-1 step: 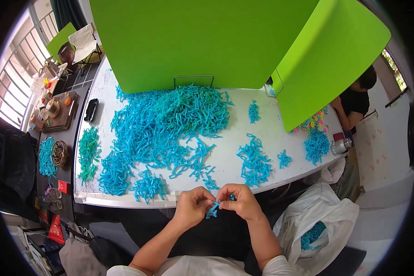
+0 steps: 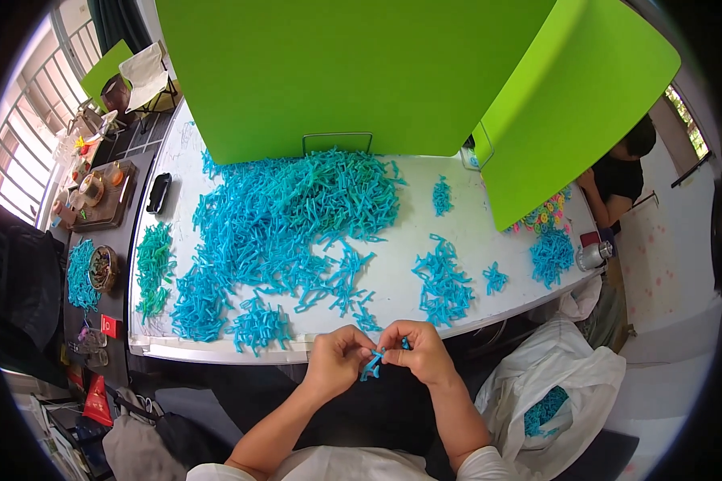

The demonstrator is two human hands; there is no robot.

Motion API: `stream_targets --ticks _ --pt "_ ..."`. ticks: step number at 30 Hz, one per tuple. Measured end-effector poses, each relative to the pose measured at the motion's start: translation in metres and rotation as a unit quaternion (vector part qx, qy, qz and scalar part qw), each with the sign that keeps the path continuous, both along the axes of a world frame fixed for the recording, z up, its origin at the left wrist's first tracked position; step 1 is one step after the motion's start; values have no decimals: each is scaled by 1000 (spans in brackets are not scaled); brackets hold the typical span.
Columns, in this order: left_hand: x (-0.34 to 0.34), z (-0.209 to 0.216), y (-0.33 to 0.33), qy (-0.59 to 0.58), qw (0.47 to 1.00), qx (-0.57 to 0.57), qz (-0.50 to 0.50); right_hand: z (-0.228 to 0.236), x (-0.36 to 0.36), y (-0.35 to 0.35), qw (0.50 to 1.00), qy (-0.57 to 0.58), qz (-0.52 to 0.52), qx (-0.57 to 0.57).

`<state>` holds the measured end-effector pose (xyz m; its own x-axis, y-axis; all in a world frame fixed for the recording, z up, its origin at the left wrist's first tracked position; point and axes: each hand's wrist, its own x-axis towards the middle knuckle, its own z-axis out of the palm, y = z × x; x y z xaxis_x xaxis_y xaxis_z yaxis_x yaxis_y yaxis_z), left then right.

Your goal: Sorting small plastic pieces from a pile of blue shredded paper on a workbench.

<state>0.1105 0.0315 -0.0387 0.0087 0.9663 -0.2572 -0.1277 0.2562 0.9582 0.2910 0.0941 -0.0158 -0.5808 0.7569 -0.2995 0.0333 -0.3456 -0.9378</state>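
Just in front of the table's near edge, my left hand [image 2: 334, 362] and my right hand [image 2: 423, 353] meet, fingertips pinched. Between them is a small blue forked plastic piece [image 2: 370, 370], gripped from both sides. Another bit of blue plastic [image 2: 407, 343] shows among the curled fingers of my right hand. The closest loose blue pieces [image 2: 367, 319] lie on the white table [image 2: 385, 276] just beyond my hands. A large heap of similar blue and greenish pieces [image 2: 273, 216] spreads behind them, with smaller piles [image 2: 443, 280] to the right and left.
Green boards [image 2: 353, 80] stand upright across the table's back. A white sack [image 2: 573, 377] with blue pieces inside sits at lower right. Green pieces [image 2: 154, 268] and a black tray [image 2: 160, 192] lie at left. Another person [image 2: 618, 180] sits behind the right board.
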Motion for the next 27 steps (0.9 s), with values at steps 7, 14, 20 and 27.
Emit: stream_targets --ticks 7,14,20,27 --pt "8 -8 5 19 999 35 -18 -3 9 -13 995 -35 -89 20" --pt "15 15 8 -21 998 58 -7 28 85 37 914 -168 -316 191" --pt "12 8 -8 -16 999 28 -18 3 142 97 744 -440 -351 360" --pt "19 6 -13 -16 1000 19 -4 -7 130 96 846 -170 -483 150"
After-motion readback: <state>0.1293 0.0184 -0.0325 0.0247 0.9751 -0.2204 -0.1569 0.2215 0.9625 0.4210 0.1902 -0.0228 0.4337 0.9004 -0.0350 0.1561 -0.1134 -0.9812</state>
